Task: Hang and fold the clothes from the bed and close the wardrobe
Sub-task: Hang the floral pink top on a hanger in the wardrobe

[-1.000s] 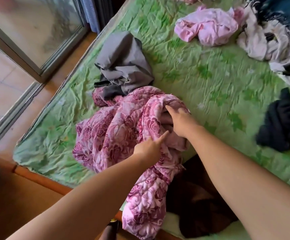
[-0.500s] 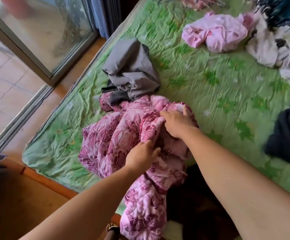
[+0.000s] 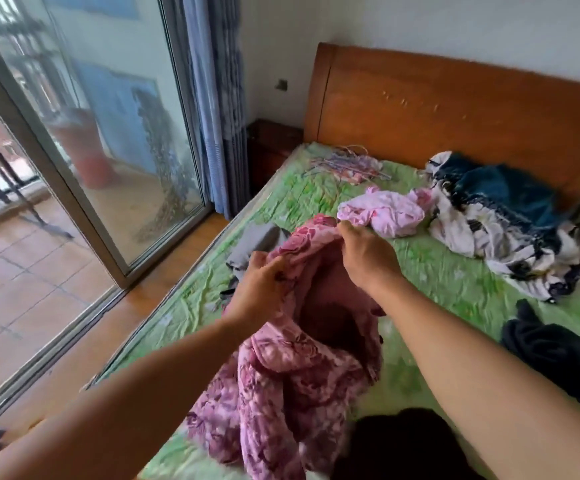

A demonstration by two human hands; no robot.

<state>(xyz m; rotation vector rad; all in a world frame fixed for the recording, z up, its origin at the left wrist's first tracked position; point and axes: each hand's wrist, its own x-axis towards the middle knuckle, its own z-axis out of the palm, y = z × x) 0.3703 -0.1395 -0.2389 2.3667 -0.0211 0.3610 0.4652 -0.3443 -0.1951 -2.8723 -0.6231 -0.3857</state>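
A pink quilted garment with a rose print (image 3: 281, 386) hangs above the green bed sheet (image 3: 437, 271), lifted by both hands. My left hand (image 3: 261, 289) grips its upper edge on the left. My right hand (image 3: 368, 258) grips the upper edge on the right, so the garment's plain pink inside shows between them. Its lower part drapes down toward the bed's near edge. A grey garment (image 3: 254, 244) lies partly hidden behind it.
On the bed lie a light pink garment (image 3: 385, 213), a white and dark blue pile (image 3: 500, 216), a black garment (image 3: 558, 355), a dark brown one (image 3: 406, 445) at the near edge, and several hangers (image 3: 347, 164). Wooden headboard (image 3: 455, 109) at the back, glass sliding door (image 3: 91, 133) on the left.
Both hands took hold of the rose-print garment and raised it off the bed. My head tilted up, bringing the headboard, wall and door into view.
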